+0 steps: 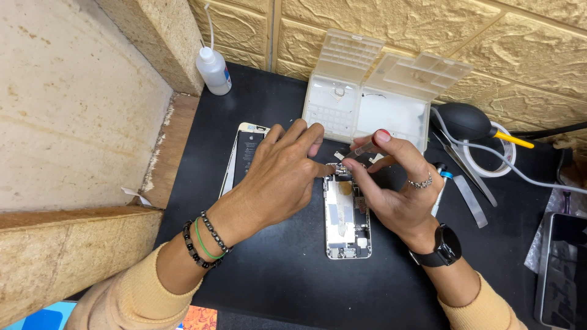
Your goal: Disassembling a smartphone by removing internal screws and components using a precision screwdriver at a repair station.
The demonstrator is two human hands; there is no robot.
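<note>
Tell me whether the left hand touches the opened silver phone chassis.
Touching: the head view shows the left hand's fingertip pressed on the top edge of the opened silver phone chassis.

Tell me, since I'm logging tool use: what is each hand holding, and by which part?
The right hand pinches a thin screwdriver partway along its shaft. The left hand holds nothing; its fingers press at the top of the opened phone.
</note>
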